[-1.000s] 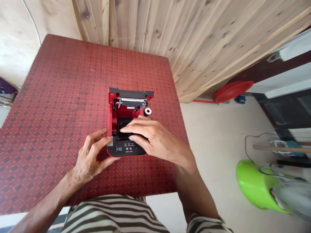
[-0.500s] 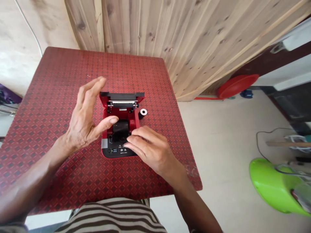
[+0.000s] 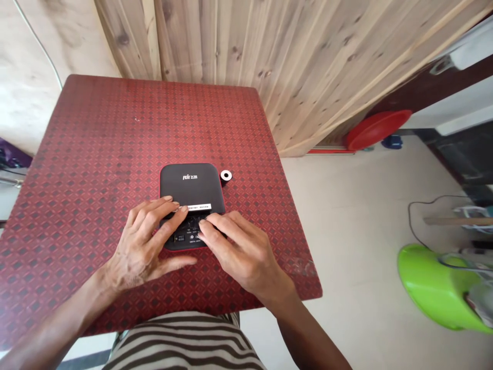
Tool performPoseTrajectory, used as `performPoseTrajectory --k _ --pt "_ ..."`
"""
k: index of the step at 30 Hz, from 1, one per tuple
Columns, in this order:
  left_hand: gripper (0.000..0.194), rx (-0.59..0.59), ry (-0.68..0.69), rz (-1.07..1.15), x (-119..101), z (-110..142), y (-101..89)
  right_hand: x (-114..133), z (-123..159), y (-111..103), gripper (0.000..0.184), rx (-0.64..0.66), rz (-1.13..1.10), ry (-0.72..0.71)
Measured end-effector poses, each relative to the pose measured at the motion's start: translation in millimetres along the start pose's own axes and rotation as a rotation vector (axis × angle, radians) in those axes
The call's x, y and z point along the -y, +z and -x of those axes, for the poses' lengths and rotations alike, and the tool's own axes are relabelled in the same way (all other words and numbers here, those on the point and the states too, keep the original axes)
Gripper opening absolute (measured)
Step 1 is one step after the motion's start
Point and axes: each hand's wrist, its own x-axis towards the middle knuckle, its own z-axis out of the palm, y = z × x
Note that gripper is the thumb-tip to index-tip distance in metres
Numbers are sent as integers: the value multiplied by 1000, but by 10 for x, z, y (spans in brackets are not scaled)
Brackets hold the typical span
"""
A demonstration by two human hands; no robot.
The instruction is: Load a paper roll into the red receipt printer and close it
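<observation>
A small black label printer (image 3: 190, 187) with red edges sits on the table, its lid down and white lettering on top. My left hand (image 3: 142, 241) rests its outstretched fingertips on the lid's front edge by a white sticker, with the thumb apart below. At the slot in front of the lid, a bit of dark paper (image 3: 194, 220) shows. My right hand (image 3: 239, 246) has thumb and forefinger pinched at the right end of that paper, which the fingers partly hide. Beside the printer's right side stands a small black roll with a white core (image 3: 226, 176).
The printer stands on a red patterned table (image 3: 115, 123) against a wooden plank wall (image 3: 231, 41). On the floor to the right are a green plastic stool (image 3: 427, 288), a red basin (image 3: 377, 131) and a cable (image 3: 410, 221).
The printer's lid, raised before, has come down over the paper roll inside. My left hand has moved down from beside the lid onto its front edge. My right hand keeps its pinch.
</observation>
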Motion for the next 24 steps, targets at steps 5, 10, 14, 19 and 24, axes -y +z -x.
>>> performPoseTrajectory --k 5,10,14,19,24 --pt "74 -10 -22 16 5 -27 4 -106 3 -46 27 -94 -141 133" --pt "68 5 -51 22 12 -63 1 -433 50 -27 19 -215 -222 336" --pt "74 -11 -62 44 2 21 57 -791 183 213 14 -242 -223 488" --pt "88 -222 -121 9 -65 282 117 -1038 357 560 21 -162 -156 629" --pt "70 -221 -107 -14 -55 427 172 -1037 370 619 17 -134 -110 625"
